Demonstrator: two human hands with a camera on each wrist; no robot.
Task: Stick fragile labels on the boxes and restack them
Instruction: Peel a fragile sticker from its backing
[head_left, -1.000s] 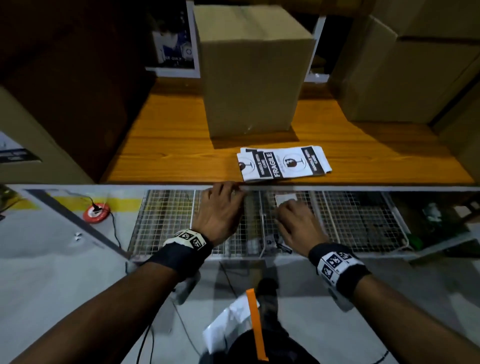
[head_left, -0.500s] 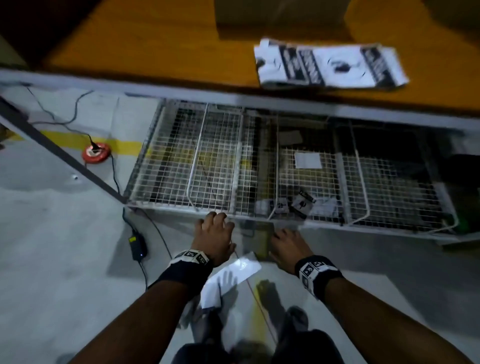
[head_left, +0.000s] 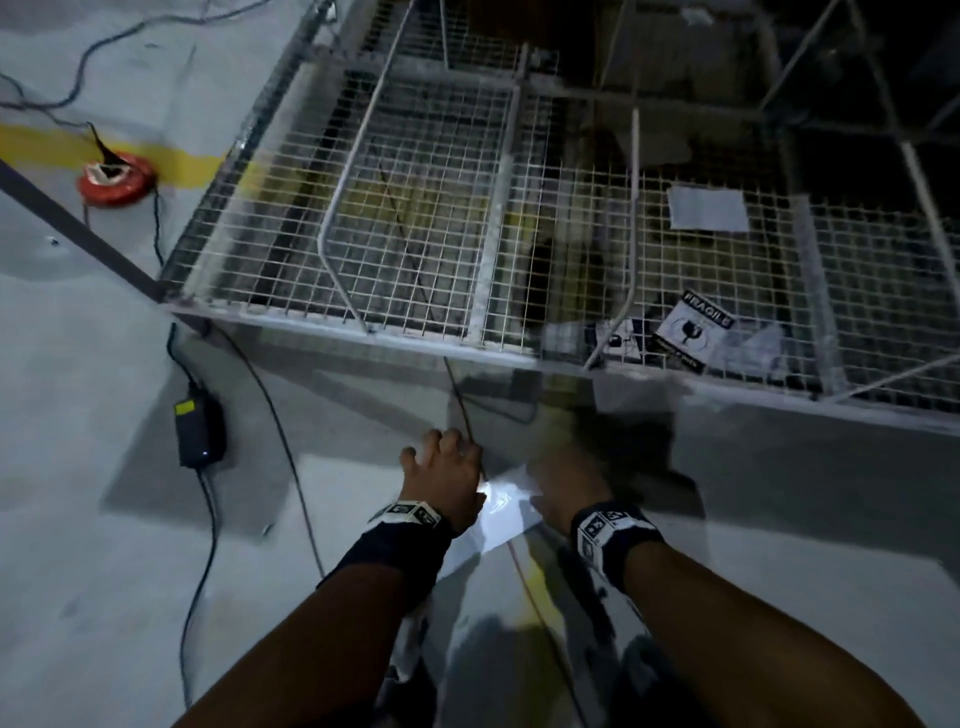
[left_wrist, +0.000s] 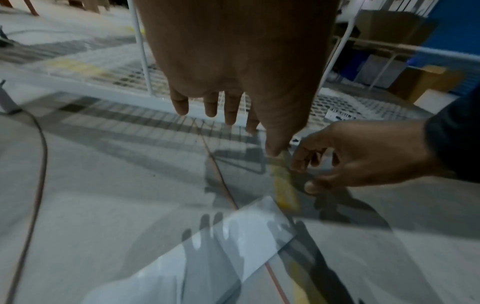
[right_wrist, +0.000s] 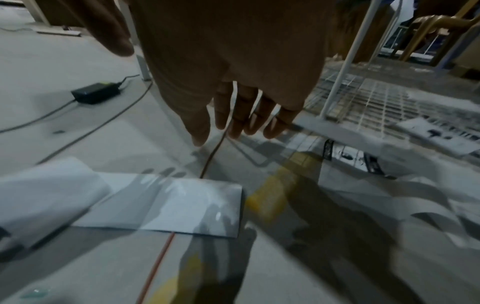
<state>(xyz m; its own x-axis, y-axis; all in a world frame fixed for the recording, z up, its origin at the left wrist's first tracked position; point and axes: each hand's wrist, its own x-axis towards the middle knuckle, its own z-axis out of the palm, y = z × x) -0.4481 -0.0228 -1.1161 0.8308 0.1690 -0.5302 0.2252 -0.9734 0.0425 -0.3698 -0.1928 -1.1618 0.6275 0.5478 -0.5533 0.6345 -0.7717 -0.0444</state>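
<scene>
No box is in view, so labelling looks unfinished: both the left hand (head_left: 445, 480) and right hand (head_left: 566, 488) hang empty, fingers loose, above the white sheet (head_left: 501, 512) on the floor, just in front of the wire shelf (head_left: 457, 340), where a fragile label (head_left: 693, 332) lies

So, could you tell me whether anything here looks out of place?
Yes. A fragile label lies loose on the low wire shelf with other scraps, and a white sheet lies on the floor, over a cable, below both hands. Neither is on a box.
</scene>
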